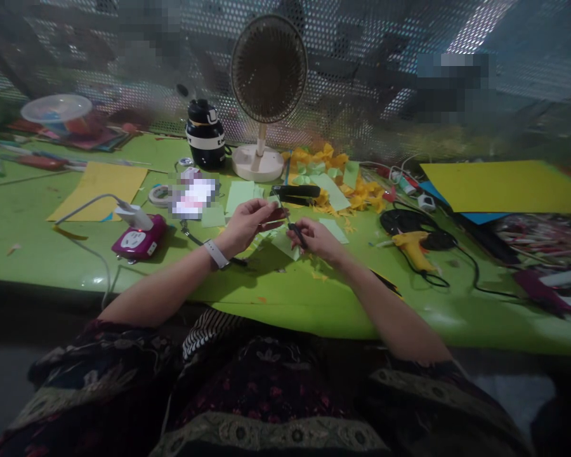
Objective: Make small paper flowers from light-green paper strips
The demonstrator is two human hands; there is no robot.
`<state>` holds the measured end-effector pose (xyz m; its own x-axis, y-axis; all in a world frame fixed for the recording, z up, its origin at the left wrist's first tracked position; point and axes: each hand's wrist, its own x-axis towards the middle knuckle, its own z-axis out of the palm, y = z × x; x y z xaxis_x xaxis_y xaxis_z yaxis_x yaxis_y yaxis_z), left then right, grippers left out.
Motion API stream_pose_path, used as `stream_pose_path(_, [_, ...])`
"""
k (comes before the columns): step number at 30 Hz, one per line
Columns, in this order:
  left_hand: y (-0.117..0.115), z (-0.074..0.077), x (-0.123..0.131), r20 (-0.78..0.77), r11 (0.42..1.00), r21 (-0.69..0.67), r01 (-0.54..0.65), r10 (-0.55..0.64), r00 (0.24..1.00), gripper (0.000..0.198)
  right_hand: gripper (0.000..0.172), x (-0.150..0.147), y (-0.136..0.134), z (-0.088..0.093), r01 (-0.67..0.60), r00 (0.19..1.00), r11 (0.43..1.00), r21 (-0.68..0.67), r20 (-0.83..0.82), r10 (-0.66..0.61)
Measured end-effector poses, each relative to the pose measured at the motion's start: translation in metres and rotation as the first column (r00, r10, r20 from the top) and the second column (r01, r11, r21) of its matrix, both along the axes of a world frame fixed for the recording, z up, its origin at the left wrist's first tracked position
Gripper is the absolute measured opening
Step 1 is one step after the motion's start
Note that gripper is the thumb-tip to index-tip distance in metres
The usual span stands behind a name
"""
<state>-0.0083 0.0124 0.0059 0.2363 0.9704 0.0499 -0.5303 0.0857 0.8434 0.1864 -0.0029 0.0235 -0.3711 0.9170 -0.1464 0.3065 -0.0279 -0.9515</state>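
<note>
My left hand [247, 223] hovers over the green table [38, 254], fingers pinched on a small pale green paper piece [266, 223]. My right hand [316, 240] is closed around the black handles of small scissors [292, 230], whose thin blades point up toward the paper. Another pale green paper scrap [285, 246] lies or hangs just below the two hands. A white watch sits on my left wrist [216, 254].
A desk fan [266, 82] and a black jar [204, 134] stand at the back. Yellow paper flowers [356, 187], a black stapler [297, 192], a yellow glue gun [412, 246], a pink power strip [137, 238], tape roll [159, 195] and yellow sheets [504, 185] lie around.
</note>
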Motion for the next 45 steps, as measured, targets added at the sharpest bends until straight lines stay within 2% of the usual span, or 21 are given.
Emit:
stream_pose_path(11, [-0.0026, 0.0035, 0.0028, -0.017, 0.997, -0.061, -0.039, 0.038, 0.999, 0.016, 0.057, 0.0010, 0.0017, -0.0055, 0.012, 0.999, 0.997, 0.079, 0.048, -0.016])
stream_pose_path(30, [-0.0025, 0.0078, 0.0016, -0.038, 0.995, -0.076, -0.059, 0.056, 0.998, 0.018, 0.055, -0.0009, -0.0017, -0.0024, 0.032, 0.997, 0.995, 0.090, 0.066, -0.038])
stream_pose_path(38, [0.0021, 0.0028, -0.0010, -0.045, 0.994, -0.055, -0.089, 0.087, 0.995, 0.019, 0.055, -0.0023, -0.0046, 0.0005, 0.037, 0.995, 0.996, 0.085, 0.089, -0.044])
stream_pose_path(45, [0.0034, 0.0001, -0.0035, -0.082, 0.999, -0.021, -0.028, 0.026, 0.996, 0.024, 0.058, 0.0016, -0.0021, -0.0022, 0.034, 0.996, 0.996, 0.088, 0.082, -0.041])
